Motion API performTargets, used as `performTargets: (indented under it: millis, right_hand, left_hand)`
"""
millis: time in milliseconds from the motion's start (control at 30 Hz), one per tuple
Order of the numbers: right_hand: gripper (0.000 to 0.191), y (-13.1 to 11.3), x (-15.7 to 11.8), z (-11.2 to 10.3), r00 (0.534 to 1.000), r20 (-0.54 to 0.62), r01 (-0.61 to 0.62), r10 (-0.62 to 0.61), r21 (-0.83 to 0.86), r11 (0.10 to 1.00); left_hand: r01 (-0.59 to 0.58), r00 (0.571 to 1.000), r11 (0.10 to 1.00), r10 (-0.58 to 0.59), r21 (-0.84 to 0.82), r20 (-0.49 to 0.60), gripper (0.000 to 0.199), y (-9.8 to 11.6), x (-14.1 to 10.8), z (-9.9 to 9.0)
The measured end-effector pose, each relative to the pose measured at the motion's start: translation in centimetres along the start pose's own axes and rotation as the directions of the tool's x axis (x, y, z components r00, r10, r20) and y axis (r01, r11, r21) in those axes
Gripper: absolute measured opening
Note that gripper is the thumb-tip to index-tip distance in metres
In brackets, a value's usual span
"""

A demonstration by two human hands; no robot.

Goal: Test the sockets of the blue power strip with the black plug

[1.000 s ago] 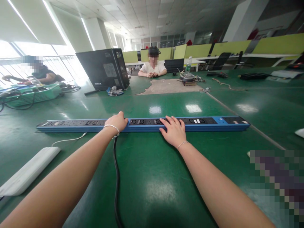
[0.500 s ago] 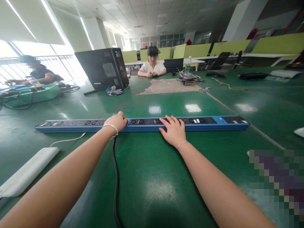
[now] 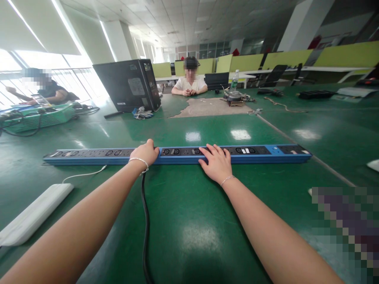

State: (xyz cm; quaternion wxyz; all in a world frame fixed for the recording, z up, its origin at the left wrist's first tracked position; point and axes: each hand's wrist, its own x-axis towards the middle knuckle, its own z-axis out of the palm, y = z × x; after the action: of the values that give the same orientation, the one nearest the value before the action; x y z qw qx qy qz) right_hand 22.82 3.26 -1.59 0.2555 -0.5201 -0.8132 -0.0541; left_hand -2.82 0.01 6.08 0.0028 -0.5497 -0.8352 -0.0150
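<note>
A long blue power strip (image 3: 180, 159) with black sockets lies across the green surface in front of me. My left hand (image 3: 144, 153) is closed at its top, left of the middle. From under that wrist a thick black power cable (image 3: 145, 225) runs down toward me. The cable's end is hidden inside the hand, so I cannot see whether it sits in a socket. Right of the middle, my right hand (image 3: 217, 162) rests on the strip with fingers spread, thumb along the front edge.
A white multi-outlet bar (image 3: 38, 215) with a thin white cable lies at left. Farther back stand a black computer case (image 3: 130, 86), gloves (image 3: 142, 113), a green basket (image 3: 41, 118) and a bottle (image 3: 235, 79). One person (image 3: 189, 83) sits opposite, another (image 3: 53, 92) at far left.
Both my hands and the power strip stay practically where they were. The person at far left has raised a forearm.
</note>
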Motion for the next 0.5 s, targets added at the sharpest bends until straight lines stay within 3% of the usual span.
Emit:
performTargets:
  millis: [167,500]
  right_hand:
    - [0.042,0.0,0.1,0.0,1.0,0.013,-0.004,0.004,-0.01,1.0]
    - [0.043,-0.1,0.1,-0.1,1.0,0.009,0.0,0.0,-0.005,1.0]
  left_hand:
    - [-0.019,0.999,1.0,0.019,-0.011,0.041,0.039,-0.2,0.9,-0.2]
    - [0.015,1.0,1.0,-0.015,0.019,-0.012,0.042,0.1,-0.3,0.1]
